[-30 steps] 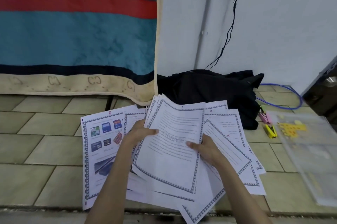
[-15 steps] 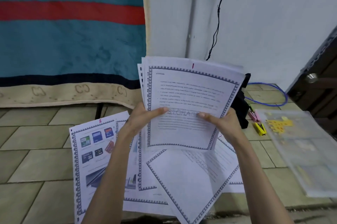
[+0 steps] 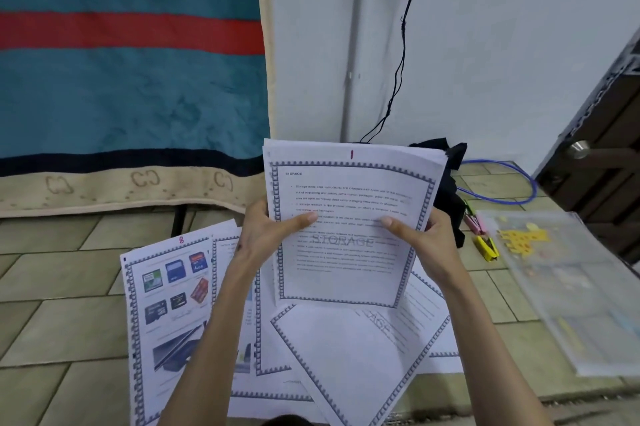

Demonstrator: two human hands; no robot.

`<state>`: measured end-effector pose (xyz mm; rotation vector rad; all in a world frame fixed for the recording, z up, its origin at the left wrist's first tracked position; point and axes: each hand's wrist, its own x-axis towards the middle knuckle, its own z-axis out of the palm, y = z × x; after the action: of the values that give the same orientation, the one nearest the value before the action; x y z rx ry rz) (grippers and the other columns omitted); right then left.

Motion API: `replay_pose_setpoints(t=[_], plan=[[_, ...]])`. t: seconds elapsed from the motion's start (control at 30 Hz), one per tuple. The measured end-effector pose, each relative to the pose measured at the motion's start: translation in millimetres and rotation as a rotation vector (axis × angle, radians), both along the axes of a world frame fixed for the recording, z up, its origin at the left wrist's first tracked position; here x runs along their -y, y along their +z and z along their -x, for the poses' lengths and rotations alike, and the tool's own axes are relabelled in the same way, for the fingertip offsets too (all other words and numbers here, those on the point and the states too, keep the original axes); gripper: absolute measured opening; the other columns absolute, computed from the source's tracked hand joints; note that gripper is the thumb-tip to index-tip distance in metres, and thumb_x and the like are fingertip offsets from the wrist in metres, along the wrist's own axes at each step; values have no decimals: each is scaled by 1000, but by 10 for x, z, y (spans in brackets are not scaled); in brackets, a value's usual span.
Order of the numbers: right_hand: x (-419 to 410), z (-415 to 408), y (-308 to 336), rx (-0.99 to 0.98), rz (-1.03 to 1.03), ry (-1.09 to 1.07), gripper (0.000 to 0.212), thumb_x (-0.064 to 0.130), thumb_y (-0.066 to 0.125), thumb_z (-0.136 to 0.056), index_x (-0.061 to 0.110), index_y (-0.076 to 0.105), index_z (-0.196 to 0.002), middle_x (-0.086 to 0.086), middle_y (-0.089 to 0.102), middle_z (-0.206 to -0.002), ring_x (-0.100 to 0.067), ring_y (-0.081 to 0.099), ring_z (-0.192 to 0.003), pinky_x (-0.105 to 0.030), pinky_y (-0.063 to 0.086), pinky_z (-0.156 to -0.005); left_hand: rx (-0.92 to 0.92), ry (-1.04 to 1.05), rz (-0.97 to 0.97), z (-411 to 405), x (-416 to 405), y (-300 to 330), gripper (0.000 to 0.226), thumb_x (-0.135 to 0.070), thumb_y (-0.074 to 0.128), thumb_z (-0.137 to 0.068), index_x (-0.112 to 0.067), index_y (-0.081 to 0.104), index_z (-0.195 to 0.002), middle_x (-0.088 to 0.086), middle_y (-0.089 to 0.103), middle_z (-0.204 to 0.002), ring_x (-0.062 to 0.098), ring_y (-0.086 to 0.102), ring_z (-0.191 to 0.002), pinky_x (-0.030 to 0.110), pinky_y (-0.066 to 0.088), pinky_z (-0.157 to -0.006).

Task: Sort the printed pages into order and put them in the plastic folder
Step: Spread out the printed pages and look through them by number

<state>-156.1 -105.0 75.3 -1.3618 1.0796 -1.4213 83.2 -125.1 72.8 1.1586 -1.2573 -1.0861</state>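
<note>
I hold a stack of printed pages upright above the floor; its front page is headed STORAGE and marked 1 in red. My left hand grips the stack's left edge, and my right hand grips its right edge. Several loose pages lie fanned on the tiles beneath. Among them, at the left, is the page marked 8 with memory card pictures. The clear plastic folder lies flat on the floor at the right, apart from both hands.
A blue and red blanket hangs at the left. Black cloth sits behind the stack. A blue cable, a pink clip and a yellow clip lie beside the folder. A dark door stands at the right.
Both hands lifted the stack off the floor and squared it upright. The camera tilted up and closer; the loose pages stayed on the tiles.
</note>
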Motion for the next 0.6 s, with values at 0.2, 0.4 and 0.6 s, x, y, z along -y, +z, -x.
replay_pose_setpoints(t=[0.2, 0.4, 0.6], plan=[[-37, 24, -55, 0, -2, 10, 20, 12, 72, -71, 11, 71, -91, 8, 76, -88, -11, 72, -84, -18, 54, -66, 26, 3, -4, -14, -71, -82, 25, -19, 80, -69, -31, 65, -85, -23, 70, -73, -5, 68, -75, 12, 53, -62], [-74, 3, -186, 59, -52, -13, 23, 24, 78, -62, 18, 73, -84, 3, 76, -87, -15, 73, -84, -23, 56, -67, 9, -25, -35, 13, -163, -209, 31, -39, 82, -65, -30, 68, -91, -16, 74, -88, 9, 69, -92, 32, 56, -83], [-120, -83, -181, 70, -95, -3, 42, 42, 86, -51, 19, 72, -84, 3, 76, -85, -13, 72, -82, -26, 55, -68, -14, 70, -70, 62, -209, -299, 36, -26, 84, -64, -28, 63, -92, -21, 70, -80, -4, 64, -85, 19, 53, -77]])
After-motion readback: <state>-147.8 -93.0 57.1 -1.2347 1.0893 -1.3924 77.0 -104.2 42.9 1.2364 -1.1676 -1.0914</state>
